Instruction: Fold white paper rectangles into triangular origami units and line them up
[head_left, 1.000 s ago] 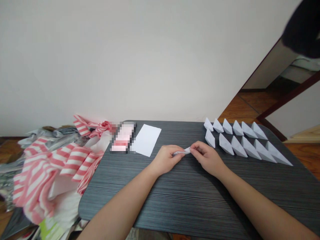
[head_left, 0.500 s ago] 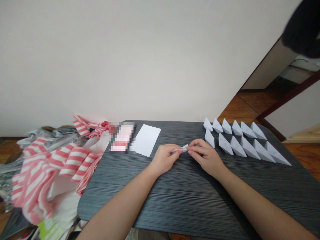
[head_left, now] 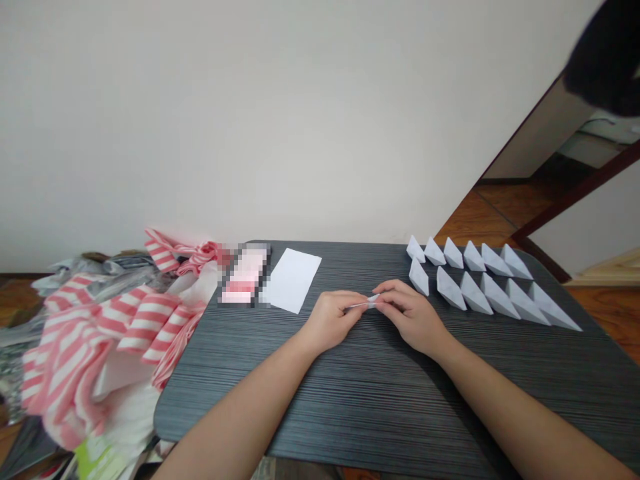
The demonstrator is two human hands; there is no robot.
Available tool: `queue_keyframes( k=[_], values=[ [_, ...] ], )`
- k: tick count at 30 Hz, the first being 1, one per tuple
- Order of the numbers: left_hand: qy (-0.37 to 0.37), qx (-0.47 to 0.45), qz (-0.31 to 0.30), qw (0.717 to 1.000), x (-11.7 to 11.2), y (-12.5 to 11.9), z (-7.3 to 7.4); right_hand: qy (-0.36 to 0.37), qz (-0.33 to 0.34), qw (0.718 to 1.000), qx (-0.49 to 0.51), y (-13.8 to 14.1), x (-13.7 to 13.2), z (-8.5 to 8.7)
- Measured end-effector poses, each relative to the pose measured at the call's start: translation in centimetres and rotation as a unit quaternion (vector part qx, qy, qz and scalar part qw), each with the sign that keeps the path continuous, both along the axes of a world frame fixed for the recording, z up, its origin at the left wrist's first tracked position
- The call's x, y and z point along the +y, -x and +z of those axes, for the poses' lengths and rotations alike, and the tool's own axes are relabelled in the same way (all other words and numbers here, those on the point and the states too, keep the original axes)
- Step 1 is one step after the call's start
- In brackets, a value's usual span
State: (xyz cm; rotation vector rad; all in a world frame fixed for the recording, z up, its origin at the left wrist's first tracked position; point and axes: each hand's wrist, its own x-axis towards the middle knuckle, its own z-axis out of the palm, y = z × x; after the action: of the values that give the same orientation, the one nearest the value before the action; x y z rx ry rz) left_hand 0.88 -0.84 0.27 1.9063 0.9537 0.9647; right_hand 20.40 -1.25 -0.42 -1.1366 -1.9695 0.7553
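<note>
Between my two hands is a small piece of folded white paper (head_left: 371, 302), mostly hidden by the fingers. My left hand (head_left: 334, 320) pinches its left end between thumb and fingers. At the other end, the thumb and fingertips of my right hand (head_left: 411, 315) are closed on the same paper. To the right of my right hand stand two rows of folded white paper boats (head_left: 475, 293), with the nearest boat (head_left: 419, 277) just behind the knuckles. Flat sheets of white paper (head_left: 295, 280) lie beyond my left hand.
A phone-like item (head_left: 245, 273), blurred by pixels, lies left of the sheets on the dark wood-grain table (head_left: 320, 400). Pink-and-white striped cloth (head_left: 100, 320) and plastic bags are heaped off the table's left side. A pale wall (head_left: 300, 120) rises behind.
My fingers have shifted slightly on the folded paper, and less of it shows now. The boats and the flat sheets stay where they were.
</note>
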Motion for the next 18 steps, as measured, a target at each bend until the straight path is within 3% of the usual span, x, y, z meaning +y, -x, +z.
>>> queue_keyframes(
  k=[10,18],
  values=[
    [0.015,-0.011,-0.008,1.0,-0.16,-0.1,0.21,0.04,-0.01,0.999,0.002,0.25,0.01,-0.12],
    [0.123,0.029,0.03,0.992,-0.18,0.03,-0.02,0.033,0.0,0.999,-0.009,0.21,-0.21,-0.07]
  ],
)
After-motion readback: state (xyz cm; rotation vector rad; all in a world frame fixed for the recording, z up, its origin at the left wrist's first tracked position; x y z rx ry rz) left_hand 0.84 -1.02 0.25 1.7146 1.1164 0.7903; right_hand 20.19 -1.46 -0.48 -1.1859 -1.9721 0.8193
